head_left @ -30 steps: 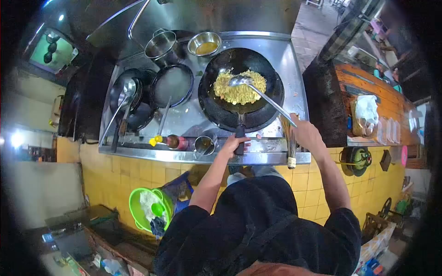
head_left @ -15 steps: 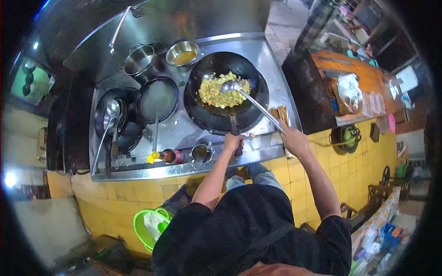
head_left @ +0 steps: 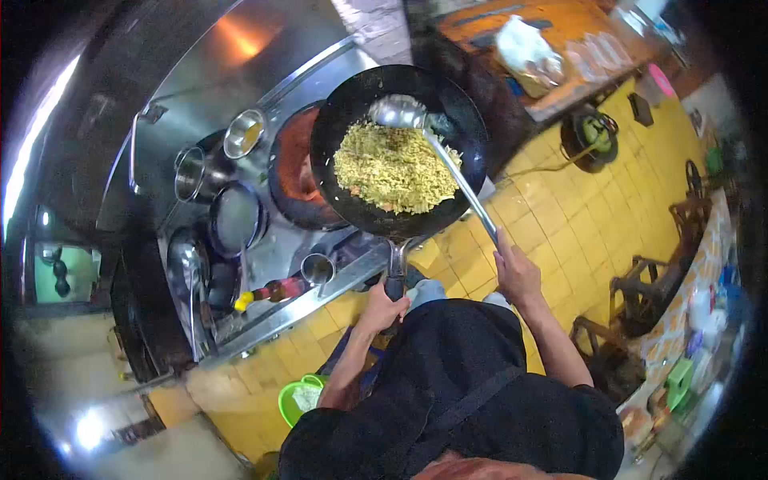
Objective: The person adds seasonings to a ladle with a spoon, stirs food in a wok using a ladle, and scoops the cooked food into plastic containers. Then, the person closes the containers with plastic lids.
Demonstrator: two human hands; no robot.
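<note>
My left hand point(head_left: 382, 307) is closed round the handle of a black wok point(head_left: 324, 152), which is raised off the stove. Yellowish chopped food, like fried rice or egg point(head_left: 392, 172), lies inside it. In my right hand point(head_left: 517, 274) is the long metal handle of a ladle point(head_left: 398, 112); its bowl is in the wok, at the food's far edge. Left of the wok, the burner opening point(head_left: 302, 160) glows orange-red, partly hidden behind the wok.
The steel stove top point(head_left: 280, 316) holds a metal bowl point(head_left: 244, 134), a pot point(head_left: 190, 174), a dark pan point(head_left: 237, 220), a bottle point(head_left: 280, 290) and a metal cup point(head_left: 318, 270). A wooden table point(head_left: 480, 24) is at the upper right, a green basin point(head_left: 298, 400) below.
The wok has been lifted off the burner and moved right, with the ladle in it. An orange glow now shows at the burner. My view has turned to the right.
</note>
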